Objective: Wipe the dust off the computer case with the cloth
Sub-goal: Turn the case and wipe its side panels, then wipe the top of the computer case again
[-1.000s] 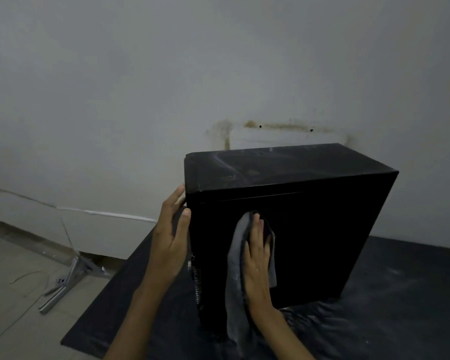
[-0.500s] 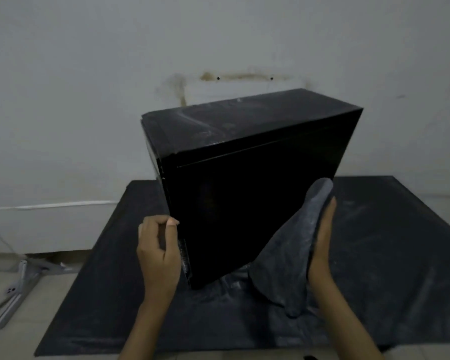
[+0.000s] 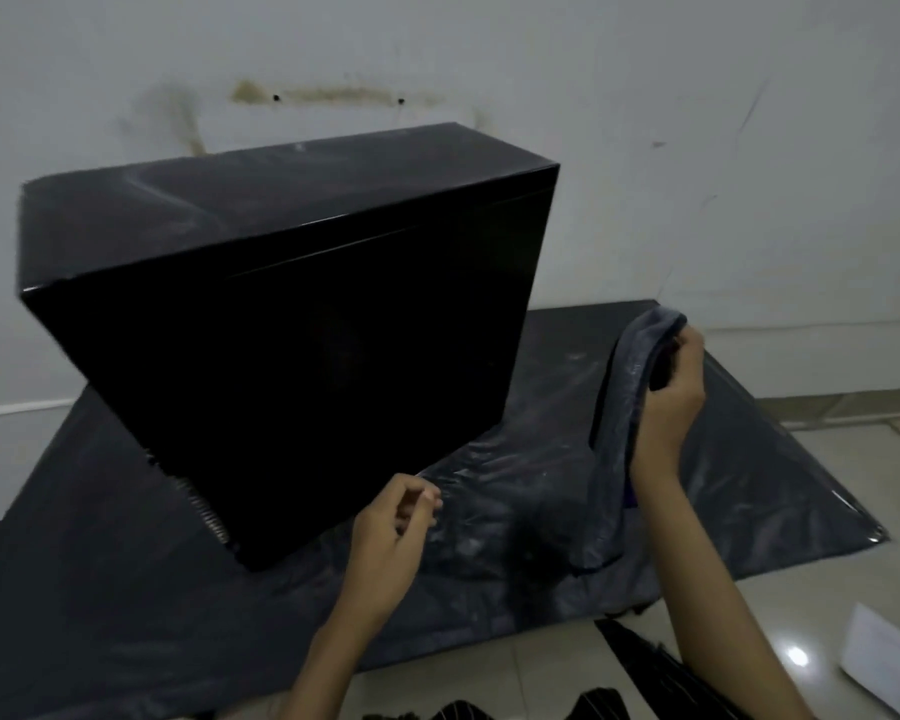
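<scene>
Black computer case (image 3: 292, 324) stands upright on a dark plastic sheet (image 3: 515, 511) spread over a pale tiled floor (image 3: 541, 662), close to a stained white wall (image 3: 437, 54). Right hand (image 3: 668, 402) grips the grey cloth (image 3: 624, 407) near its top edge, fingers curled round the fabric; the rest hangs loose down to the sheet, well apart from the case. Cloth is off the work, not wiping. Left hand (image 3: 391, 532) hovers just beside the lower near corner of the case, fingers loosely curled, holding nothing, not touching the panel as far as the view shows. Top panel carries pale dust with smeared streaks across it, so that face looks at best partly done. Large side panel facing the camera reads uniformly dark; too dim to tell whether dust remains. Far side and rear are hidden. Judgement: task is mid-way at most, with the top plainly left to finish and the hidden faces unconfirmed. White paper (image 3: 884, 662) lies at the right edge of the floor.
</scene>
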